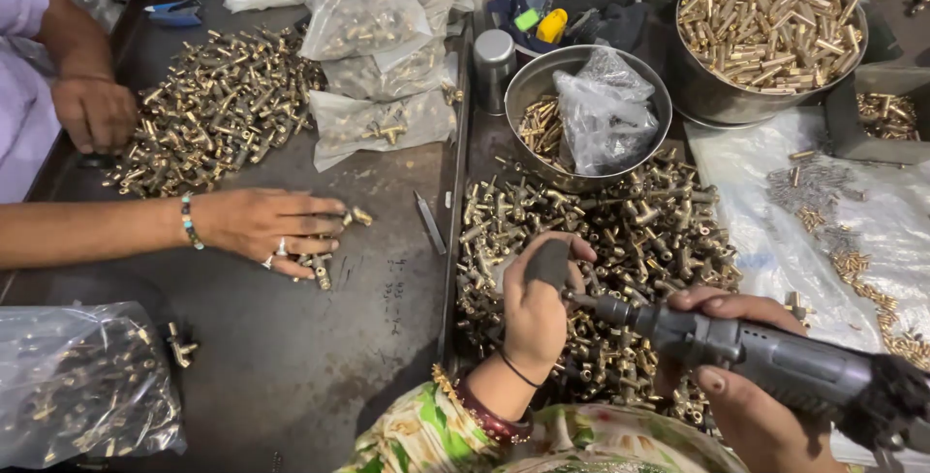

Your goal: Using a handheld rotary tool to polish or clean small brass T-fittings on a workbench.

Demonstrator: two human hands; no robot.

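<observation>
- Right hand (751, 391) at about 5 o'clock, fingers wrapped tight round a grey rotary tool (765, 352). Its long axis runs from lower right to upper left, tip pointing roughly 10 o'clock.
- Left hand (538, 303) sits right at the tool's tip, fingers pressed together around something small; can't tell what.
- Both are over a heap of brass tee fittings (639, 231) on the dark tabletop (291, 357).
- Two steel bowls: one at 12 o'clock (542, 80), one at 1 o'clock (722, 95).
- A co-worker's two hands (266, 226) at 9 o'clock touch loose fittings.
</observation>
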